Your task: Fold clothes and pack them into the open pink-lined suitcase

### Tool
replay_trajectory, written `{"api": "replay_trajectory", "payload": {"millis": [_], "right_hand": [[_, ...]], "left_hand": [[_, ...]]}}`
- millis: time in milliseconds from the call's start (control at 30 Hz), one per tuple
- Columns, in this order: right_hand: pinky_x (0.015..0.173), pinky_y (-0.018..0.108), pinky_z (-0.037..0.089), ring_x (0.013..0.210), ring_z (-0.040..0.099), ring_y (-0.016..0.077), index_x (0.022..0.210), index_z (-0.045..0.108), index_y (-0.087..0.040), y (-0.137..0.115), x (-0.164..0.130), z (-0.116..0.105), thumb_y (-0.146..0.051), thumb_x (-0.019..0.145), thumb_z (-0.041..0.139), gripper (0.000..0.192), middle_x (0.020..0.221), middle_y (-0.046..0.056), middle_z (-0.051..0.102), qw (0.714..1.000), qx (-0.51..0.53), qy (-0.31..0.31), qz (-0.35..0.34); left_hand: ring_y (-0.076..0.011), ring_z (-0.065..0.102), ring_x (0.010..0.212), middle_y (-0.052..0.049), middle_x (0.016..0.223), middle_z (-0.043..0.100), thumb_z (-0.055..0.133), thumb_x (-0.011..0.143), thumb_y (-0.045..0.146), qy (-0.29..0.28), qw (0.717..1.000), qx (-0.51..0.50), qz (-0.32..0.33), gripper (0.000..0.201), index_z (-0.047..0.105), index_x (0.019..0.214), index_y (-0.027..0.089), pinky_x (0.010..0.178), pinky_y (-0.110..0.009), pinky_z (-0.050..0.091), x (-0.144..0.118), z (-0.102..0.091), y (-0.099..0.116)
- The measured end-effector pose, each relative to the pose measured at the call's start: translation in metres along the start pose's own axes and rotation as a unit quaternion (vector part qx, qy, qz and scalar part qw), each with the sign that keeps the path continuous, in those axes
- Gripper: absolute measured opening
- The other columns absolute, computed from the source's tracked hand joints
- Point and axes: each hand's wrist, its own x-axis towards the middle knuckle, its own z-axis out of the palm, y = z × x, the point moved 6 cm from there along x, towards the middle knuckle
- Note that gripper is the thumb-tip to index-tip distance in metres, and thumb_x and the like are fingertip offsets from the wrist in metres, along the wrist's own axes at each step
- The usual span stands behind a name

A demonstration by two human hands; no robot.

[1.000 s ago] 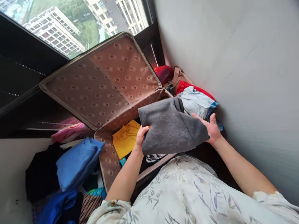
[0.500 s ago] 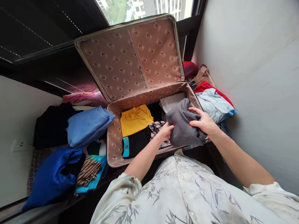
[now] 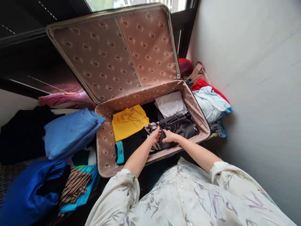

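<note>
Your open suitcase [image 3: 105, 147] fills the middle of the view, its patterned lid [image 3: 117, 53] tilted up beyond your fingers; past your left knuckles, on the far left, sit a folded blue stack [image 3: 68, 131] and a darker blue heap [image 3: 30, 191], and past your right wrist a pale-blue and red pile [image 3: 211, 102] lies against the wall. Inside the case the grey garment [image 3: 180, 127] lies folded at the right end, directly under and just beyond your fingertips, with a white piece [image 3: 170, 103] behind it and a yellow one [image 3: 129, 121] off to the left of your fingers. Your left hand [image 3: 155, 135] and right hand [image 3: 169, 137] meet side by side on the garment's near left edge, fingers curled down onto the cloth, though you cannot tell whether they pinch it or only press
</note>
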Motion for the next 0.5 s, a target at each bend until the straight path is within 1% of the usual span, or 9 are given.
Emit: {"api": "replay_trajectory", "payload": {"millis": [33, 100, 167, 233, 300, 367, 400, 433, 500], "right_hand": [[0.095, 0.031, 0.053, 0.118, 0.065, 0.0265, 0.143, 0.055, -0.016, 0.003, 0.003, -0.001, -0.035, 0.076, 0.082, 0.075, 0.135, 0.016, 0.060, 1.000, 0.008, -0.006, -0.019], [0.103, 0.031, 0.048, 0.123, 0.062, 0.0272, 0.133, 0.064, -0.015, 0.013, 0.006, -0.013, -0.036, 0.085, 0.073, 0.053, 0.132, 0.015, 0.062, 0.999, 0.016, 0.004, -0.049], [0.110, 0.037, 0.043, 0.130, 0.058, 0.0312, 0.130, 0.064, -0.013, 0.038, 0.004, -0.037, -0.032, 0.089, 0.066, 0.045, 0.136, 0.019, 0.060, 0.997, 0.006, 0.062, -0.034], [0.114, 0.045, 0.039, 0.137, 0.051, 0.0364, 0.139, 0.055, -0.009, 0.078, -0.001, -0.064, -0.024, 0.087, 0.068, 0.055, 0.145, 0.026, 0.052, 0.989, 0.018, 0.143, 0.044], [0.114, 0.050, 0.039, 0.139, 0.048, 0.0393, 0.146, 0.044, -0.005, 0.119, -0.007, -0.081, -0.019, 0.080, 0.074, 0.074, 0.147, 0.031, 0.049, 0.972, 0.057, 0.188, 0.131], [0.111, 0.048, 0.042, 0.136, 0.053, 0.0365, 0.149, 0.039, -0.002, 0.147, -0.008, -0.085, -0.018, 0.076, 0.078, 0.084, 0.144, 0.031, 0.053, 0.962, 0.103, 0.186, 0.171], [0.109, 0.045, 0.045, 0.132, 0.056, 0.0336, 0.148, 0.040, -0.003, 0.154, -0.006, -0.083, -0.019, 0.074, 0.079, 0.085, 0.142, 0.030, 0.056, 0.959, 0.137, 0.179, 0.172], [0.105, 0.041, 0.048, 0.127, 0.060, 0.0304, 0.146, 0.044, -0.004, 0.158, -0.003, -0.079, -0.020, 0.073, 0.080, 0.082, 0.138, 0.027, 0.060, 0.956, 0.176, 0.168, 0.166], [0.095, 0.035, 0.054, 0.110, 0.068, 0.0255, 0.131, 0.060, -0.007, 0.159, 0.005, -0.068, -0.020, 0.070, 0.080, 0.065, 0.126, 0.020, 0.069, 0.943, 0.264, 0.134, 0.154]], "left_hand": [[-0.0245, 0.069, 0.094, -0.008, 0.088, 0.071, 0.069, 0.087, 0.065, 0.000, 1.000, 0.004, -0.007, 0.052, 0.068, 0.101, 0.015, 0.083, -0.036, 0.055, 0.002, -0.004, -0.005], [-0.0241, 0.069, 0.098, -0.008, 0.090, 0.073, 0.079, 0.079, 0.060, -0.006, 1.000, 0.004, -0.002, 0.049, 0.068, 0.098, 0.016, 0.088, -0.034, 0.053, 0.007, -0.003, -0.012], [-0.0242, 0.068, 0.105, -0.009, 0.098, 0.075, 0.090, 0.070, 0.049, -0.008, 1.000, -0.001, 0.027, 0.050, 0.067, 0.101, 0.017, 0.094, -0.033, 0.051, 0.011, 0.006, -0.014], [-0.0259, 0.067, 0.112, -0.012, 0.108, 0.075, 0.097, 0.059, 0.036, 0.018, 0.998, -0.002, 0.060, 0.057, 0.066, 0.104, 0.017, 0.099, -0.034, 0.049, 0.014, 0.016, -0.015], [-0.0280, 0.065, 0.117, -0.015, 0.116, 0.073, 0.099, 0.052, 0.025, 0.079, 0.993, 0.005, 0.084, 0.062, 0.065, 0.104, 0.017, 0.103, -0.037, 0.047, 0.017, 0.022, -0.014], [-0.0289, 0.065, 0.117, -0.016, 0.118, 0.073, 0.095, 0.053, 0.018, 0.125, 0.988, 0.016, 0.092, 0.059, 0.065, 0.104, 0.016, 0.104, -0.039, 0.047, 0.020, 0.024, -0.014], [-0.0285, 0.066, 0.115, -0.016, 0.118, 0.073, 0.092, 0.056, 0.017, 0.123, 0.988, 0.017, 0.092, 0.055, 0.065, 0.104, 0.017, 0.102, -0.039, 0.049, 0.022, 0.026, -0.014], [-0.0277, 0.067, 0.111, -0.015, 0.116, 0.073, 0.088, 0.060, 0.018, 0.104, 0.990, 0.013, 0.091, 0.050, 0.065, 0.104, 0.017, 0.100, -0.039, 0.050, 0.024, 0.028, -0.014], [-0.0259, 0.070, 0.102, -0.012, 0.111, 0.075, 0.081, 0.066, 0.019, 0.038, 0.996, -0.004, 0.085, 0.040, 0.065, 0.103, 0.018, 0.094, -0.038, 0.054, 0.027, 0.031, -0.015]]}}
